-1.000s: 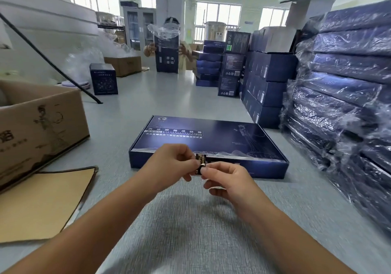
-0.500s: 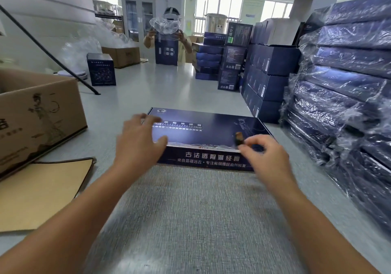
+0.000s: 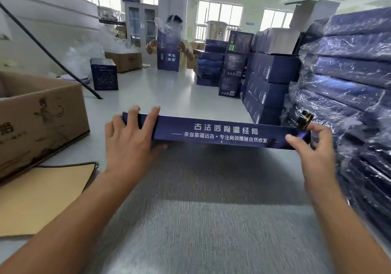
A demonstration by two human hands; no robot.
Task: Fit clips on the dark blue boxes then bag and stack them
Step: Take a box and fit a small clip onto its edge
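Flat dark blue cardboard box (image 3: 222,133) held on edge above the grey table (image 3: 201,220), left hand (image 3: 129,144) clasping its left end, right hand (image 3: 313,146) gripping its right end (small gold-and-black clip (image 3: 304,119) pinched there too), bagged blue stack (image 3: 355,96) beside.

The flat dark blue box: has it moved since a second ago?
Yes. The dark blue box lay flat on the grey table; now left hand and right hand hold it raised, long side facing the camera, above the table.
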